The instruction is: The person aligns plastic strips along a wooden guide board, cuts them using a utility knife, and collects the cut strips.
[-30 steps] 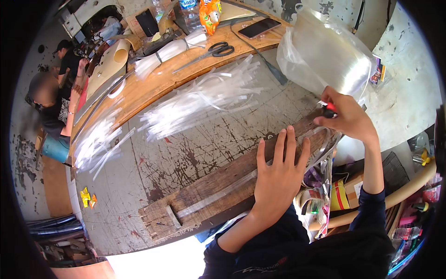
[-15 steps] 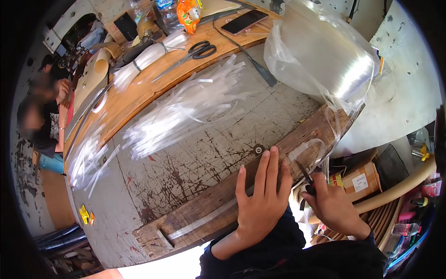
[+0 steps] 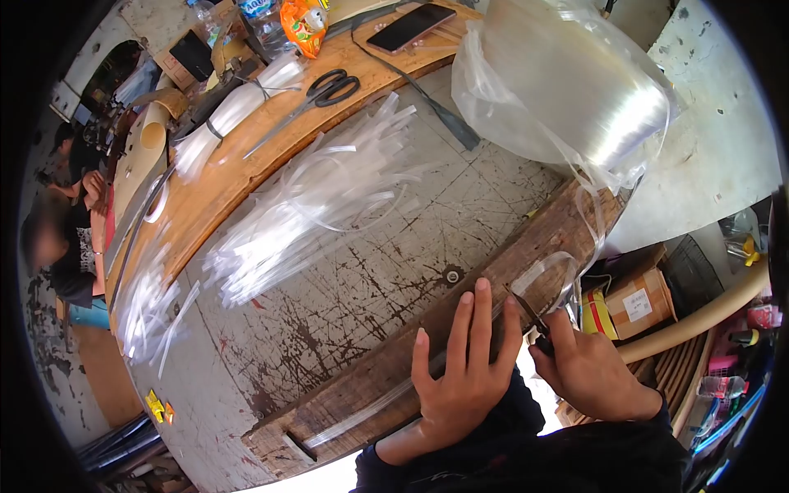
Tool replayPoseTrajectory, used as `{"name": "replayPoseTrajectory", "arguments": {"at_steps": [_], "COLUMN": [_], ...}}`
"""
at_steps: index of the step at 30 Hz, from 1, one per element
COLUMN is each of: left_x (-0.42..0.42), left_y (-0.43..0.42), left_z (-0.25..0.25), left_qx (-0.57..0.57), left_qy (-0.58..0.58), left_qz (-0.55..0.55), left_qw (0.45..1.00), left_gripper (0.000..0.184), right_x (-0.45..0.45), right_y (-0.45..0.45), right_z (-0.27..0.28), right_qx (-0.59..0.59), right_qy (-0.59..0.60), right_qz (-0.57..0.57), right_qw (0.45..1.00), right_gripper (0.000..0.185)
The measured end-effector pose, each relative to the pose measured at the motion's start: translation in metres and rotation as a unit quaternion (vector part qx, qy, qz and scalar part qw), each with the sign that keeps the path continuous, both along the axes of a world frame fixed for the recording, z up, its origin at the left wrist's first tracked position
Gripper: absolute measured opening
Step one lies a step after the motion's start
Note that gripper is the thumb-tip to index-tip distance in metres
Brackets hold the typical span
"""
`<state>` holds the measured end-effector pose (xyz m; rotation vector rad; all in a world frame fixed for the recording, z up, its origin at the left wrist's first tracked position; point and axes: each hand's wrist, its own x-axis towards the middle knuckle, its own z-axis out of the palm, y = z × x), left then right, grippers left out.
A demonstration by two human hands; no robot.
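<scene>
My left hand [image 3: 464, 374] lies flat with fingers spread on a long wooden board [image 3: 542, 234], pressing on clear plastic strips [image 3: 353, 425] that run along it. My right hand [image 3: 604, 374] is closed round the dark handle of a knife [image 3: 526, 311]. The narrow blade points up and left, close to my left fingertips, by the curled end of a clear strip [image 3: 542, 264]. Part of the strip under my left hand is hidden. A thin metal bar [image 3: 298, 449] crosses the board near its lower left end.
Loose clear strips [image 3: 279, 222] are heaped on the scratched metal table [image 3: 345, 304]. Scissors [image 3: 329, 89], a phone [image 3: 411, 28] and a tied bundle [image 3: 238, 111] lie on the wooden ledge. A bagged clear roll [image 3: 567, 90] stands upper right. Other people [image 3: 62, 246] sit far left.
The view has shifted a little. The knife blade has moved up and left, closer to my left fingertips. My left hand stays spread on the board.
</scene>
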<state>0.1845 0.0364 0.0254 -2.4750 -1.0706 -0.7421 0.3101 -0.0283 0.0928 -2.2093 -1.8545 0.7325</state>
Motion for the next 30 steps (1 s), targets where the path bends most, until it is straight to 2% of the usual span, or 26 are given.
{"name": "replayPoseTrajectory", "arguments": {"at_steps": [9,12,23,30], "left_x": [0.002,0.001,0.002,0.003], "left_y": [0.001,0.0,0.001,0.001], "left_z": [0.001,0.0,0.002,0.004], "left_qx": [-0.006,-0.005,-0.037,-0.046], "left_qy": [-0.006,-0.006,0.005,-0.005], "left_qz": [0.001,0.001,-0.009,-0.01], "left_qw": [1.0,1.0,0.999,0.999], "left_gripper": [0.017,0.017,0.018,0.018], "right_x": [-0.003,-0.006,-0.01,-0.007], "right_y": [0.001,0.002,0.017,0.023], "right_z": [-0.003,-0.006,0.011,0.012], "right_qx": [0.019,0.034,-0.067,-0.07], "right_qy": [-0.038,-0.086,-0.151,-0.12], "right_qz": [0.012,0.02,0.023,0.028], "right_qw": [0.999,0.996,0.986,0.99], "right_gripper": [0.029,0.029,0.025,0.025]}}
